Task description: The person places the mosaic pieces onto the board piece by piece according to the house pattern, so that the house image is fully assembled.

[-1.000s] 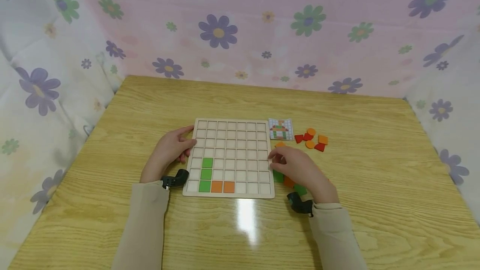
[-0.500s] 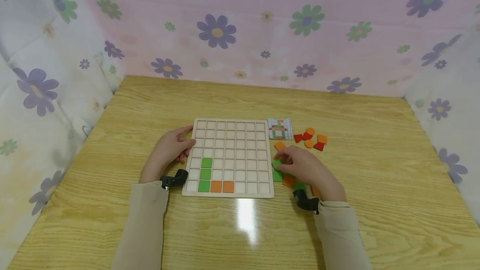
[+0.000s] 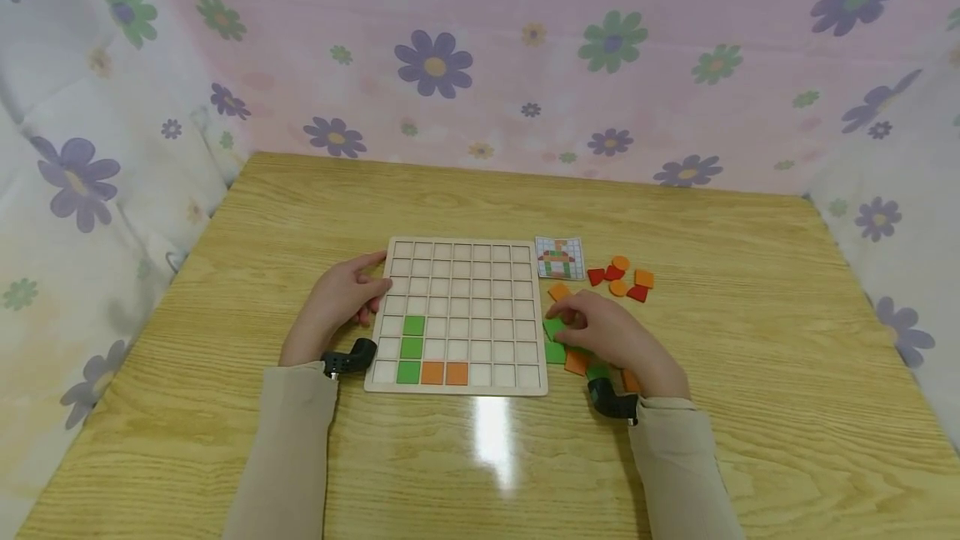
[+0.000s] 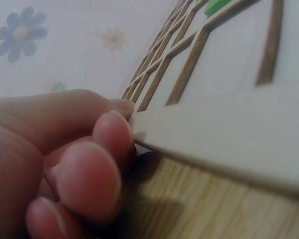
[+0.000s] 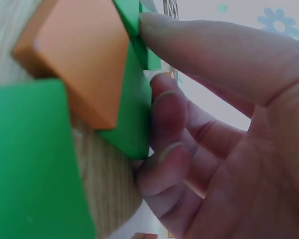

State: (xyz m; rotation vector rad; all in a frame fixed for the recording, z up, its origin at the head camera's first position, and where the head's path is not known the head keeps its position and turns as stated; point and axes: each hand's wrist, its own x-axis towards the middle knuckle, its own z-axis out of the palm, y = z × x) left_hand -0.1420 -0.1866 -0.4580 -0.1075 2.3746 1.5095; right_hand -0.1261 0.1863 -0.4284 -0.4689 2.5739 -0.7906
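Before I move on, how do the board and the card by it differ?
Size: the board is much larger than the card. Filling: the board holds only three green tiles and two orange tiles, while the card's printed pattern also has red. Contact: the left hand touches the board's edge; no hand touches the card. Both lie on the table and show a grid of squares.

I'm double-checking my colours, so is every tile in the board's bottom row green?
No, the board has one green tile and two orange tiles in that row.
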